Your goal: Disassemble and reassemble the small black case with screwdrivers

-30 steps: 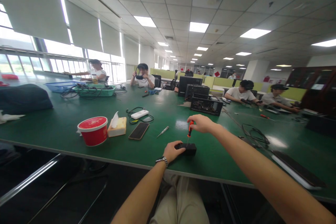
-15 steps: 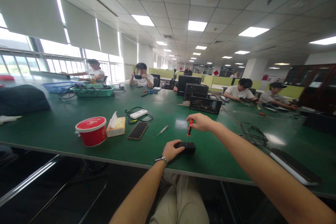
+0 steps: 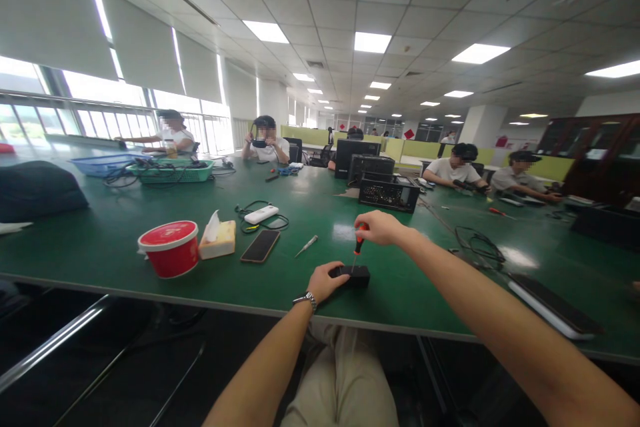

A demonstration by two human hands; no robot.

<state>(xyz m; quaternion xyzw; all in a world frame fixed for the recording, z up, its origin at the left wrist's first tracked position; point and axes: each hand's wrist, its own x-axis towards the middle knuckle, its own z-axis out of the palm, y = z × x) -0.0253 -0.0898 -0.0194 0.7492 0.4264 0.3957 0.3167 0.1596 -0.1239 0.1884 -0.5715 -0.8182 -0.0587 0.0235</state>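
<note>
A small black box [image 3: 360, 277] rests on the green table near its front edge. Gripping its left end, my left hand [image 3: 325, 283] has the thumb in front and the fingers behind. My right hand [image 3: 381, 228] is closed round the handle of an orange and black screwdriver [image 3: 359, 245] that stands nearly upright. The screwdriver's shaft points down, and its tip meets the top of the box. What lies under the tip is too small to make out. A slim pale pen-like tool [image 3: 306, 246] lies just beyond my left hand.
To the left are a phone [image 3: 261, 246], a tissue pack [image 3: 219, 239], a red tub [image 3: 169, 249] and a white power bank [image 3: 261, 215] with a cable. A dark flat device [image 3: 553, 307] lies right. Behind stand black computer cases [image 3: 389, 193]; several people sit around the table [image 3: 280, 300].
The view has shifted slightly, moving everything a little left and up. My right hand stays on the screwdriver with its fingers wrapped lower over the handle; my left hand still holds the box.
</note>
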